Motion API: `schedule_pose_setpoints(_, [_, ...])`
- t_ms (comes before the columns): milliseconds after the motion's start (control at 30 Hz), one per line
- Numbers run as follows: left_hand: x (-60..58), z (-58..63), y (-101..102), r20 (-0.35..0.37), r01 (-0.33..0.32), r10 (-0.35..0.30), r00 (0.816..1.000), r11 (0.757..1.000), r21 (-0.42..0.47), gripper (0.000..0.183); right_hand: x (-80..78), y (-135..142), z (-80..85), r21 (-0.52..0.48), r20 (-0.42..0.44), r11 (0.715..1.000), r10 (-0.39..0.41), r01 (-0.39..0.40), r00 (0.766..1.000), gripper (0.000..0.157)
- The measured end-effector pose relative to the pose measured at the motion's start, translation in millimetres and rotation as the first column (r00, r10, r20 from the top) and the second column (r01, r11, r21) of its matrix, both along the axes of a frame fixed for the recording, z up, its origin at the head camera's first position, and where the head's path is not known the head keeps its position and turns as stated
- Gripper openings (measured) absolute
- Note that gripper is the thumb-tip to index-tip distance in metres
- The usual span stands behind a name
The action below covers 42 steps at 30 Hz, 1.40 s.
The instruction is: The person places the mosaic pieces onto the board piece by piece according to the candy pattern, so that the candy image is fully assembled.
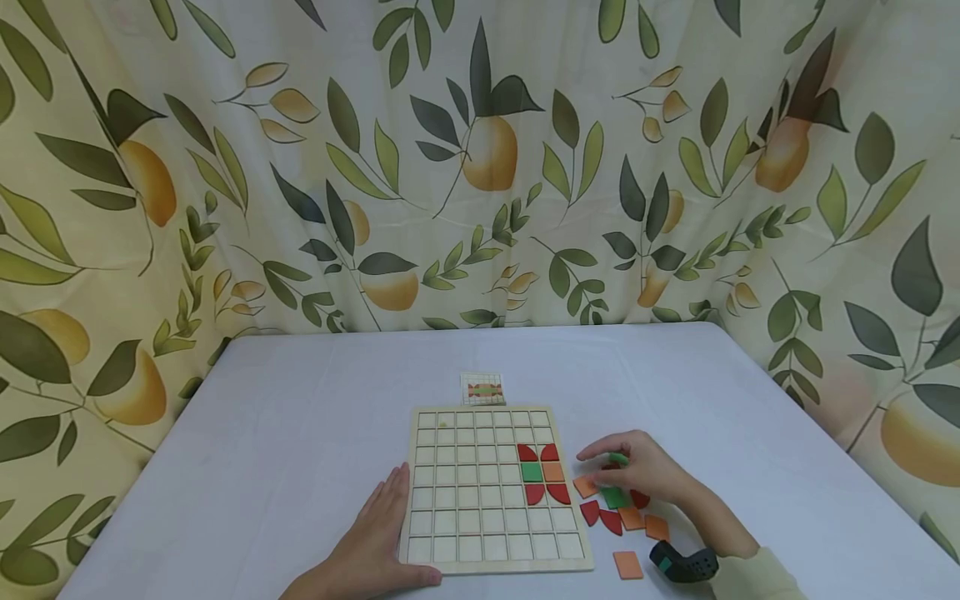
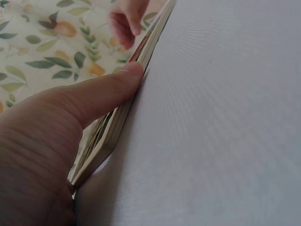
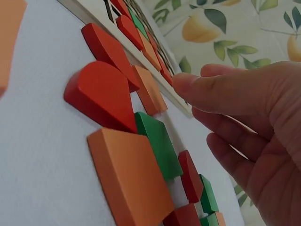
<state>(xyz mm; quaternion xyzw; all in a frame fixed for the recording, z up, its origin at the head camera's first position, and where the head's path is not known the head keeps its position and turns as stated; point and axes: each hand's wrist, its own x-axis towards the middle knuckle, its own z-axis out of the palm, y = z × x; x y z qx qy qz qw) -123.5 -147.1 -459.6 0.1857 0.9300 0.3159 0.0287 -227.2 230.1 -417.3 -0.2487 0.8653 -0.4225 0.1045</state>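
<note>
A pale wooden grid board (image 1: 457,523) lies on the table. My left hand (image 1: 367,542) rests at its near left corner, fingers straight along the left side. The left thumb (image 2: 101,96) presses the near edge. On the board's right side sit a green square (image 1: 531,472), an orange square (image 1: 552,472) and several red rounded pieces (image 1: 558,493). My right hand (image 1: 648,471) hovers over loose pieces right of the board, fingers loosely bent and holding nothing. Under and near it lie a green piece (image 3: 160,146), a red piece (image 3: 101,94) and an orange piece (image 3: 129,176).
A small pattern card (image 1: 483,389) lies just beyond the board's far edge. One orange square (image 1: 628,566) lies apart, close to the black wrist strap (image 1: 684,562). White cloth covers the table (image 1: 315,400); a leaf-and-fruit patterned curtain (image 1: 450,233) hangs behind.
</note>
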Motion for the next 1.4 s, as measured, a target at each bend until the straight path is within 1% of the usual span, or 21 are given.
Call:
schedule_pose_setpoints(200, [0.1,0.1,-0.4,-0.009,-0.001,0.001,1.0,1.0,0.004,0.13,2.1,-2.8,0.3,-0.003,0.044,0.994,0.108,-0.108,0.993,0.025])
schedule_pose_setpoints(300, [0.0,0.3,-0.6,-0.005,-0.003,0.003,1.0,1.0,0.003,0.131,2.1,-2.7,-0.6,0.004,0.051,0.99,0.139,-0.139,0.989,0.023])
schedule_pose_setpoints(400, [0.2,1.0,-0.6,-0.004,-0.001,0.001,1.0,1.0,0.0,0.131,1.6,-1.7,-2.4,0.011,0.064,0.988,0.154,-0.155,0.986,0.022])
schedule_pose_setpoints(500, [0.6,1.7,-0.8,-0.006,0.002,-0.002,1.0,1.0,-0.003,0.13,2.0,-1.5,-2.2,0.013,0.079,0.987,0.156,-0.157,0.985,0.022])
schedule_pose_setpoints(733, [0.6,3.2,-0.7,0.004,-0.003,0.003,1.0,1.0,-0.007,0.131,1.9,-1.8,-0.8,0.036,0.065,0.988,0.15,-0.152,0.987,0.021])
schedule_pose_setpoints(900, [0.3,3.0,-0.7,0.022,-0.005,0.005,1.0,1.0,-0.005,0.131,2.4,-2.6,0.2,0.028,0.06,0.989,0.143,-0.144,0.988,0.021])
schedule_pose_setpoints(1033, [0.1,2.4,-0.8,0.022,-0.005,0.005,1.0,1.0,-0.005,0.131,0.8,-4.3,2.2,0.025,0.056,0.991,0.13,-0.132,0.99,0.023])
schedule_pose_setpoints(1233, [0.5,3.3,-0.6,0.024,-0.004,0.004,1.0,1.0,0.005,0.131,-3.2,-10.9,2.6,0.056,-0.008,0.99,0.128,-0.127,0.992,0.024])
schedule_pose_setpoints(1333, [1.2,4.2,-0.4,0.022,0.001,-0.002,1.0,1.0,0.014,0.13,-4.6,-17.2,2.8,0.052,-0.05,0.99,0.137,-0.134,0.989,0.024])
schedule_pose_setpoints(1400, [1.3,4.5,-0.4,0.021,0.004,-0.004,1.0,1.0,0.015,0.13,-5.5,-21.8,2.8,0.041,-0.063,0.99,0.137,-0.135,0.989,0.024])
